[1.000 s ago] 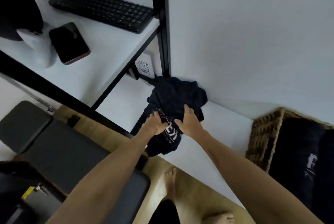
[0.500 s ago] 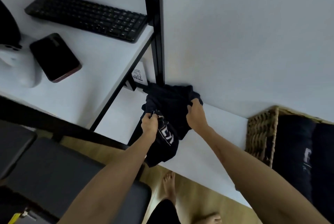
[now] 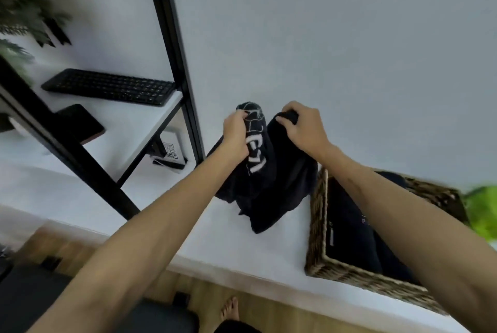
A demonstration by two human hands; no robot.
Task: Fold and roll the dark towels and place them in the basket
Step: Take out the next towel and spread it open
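A dark towel [image 3: 274, 184] with white lettering hangs crumpled above the white shelf [image 3: 236, 246], close to the wall. My left hand [image 3: 236, 136] grips its upper left edge, and my right hand [image 3: 304, 128] grips its upper right edge. The towel's lower end droops down to the shelf surface. To the right stands a woven wicker basket [image 3: 320, 225] holding dark towels [image 3: 352, 230]; my right forearm crosses over it.
A black shelf frame [image 3: 172, 45] rises at the left. On its white board lie a black keyboard [image 3: 110, 86] and a dark phone [image 3: 80, 123]. A small QR-code card [image 3: 170, 151] stands under it. A green plant [image 3: 482, 214] shows beyond the basket. Wooden floor and my foot lie below.
Both hands lifted the towel up off the shelf and moved it right, toward the basket. The view swung right, so more of the basket shows.
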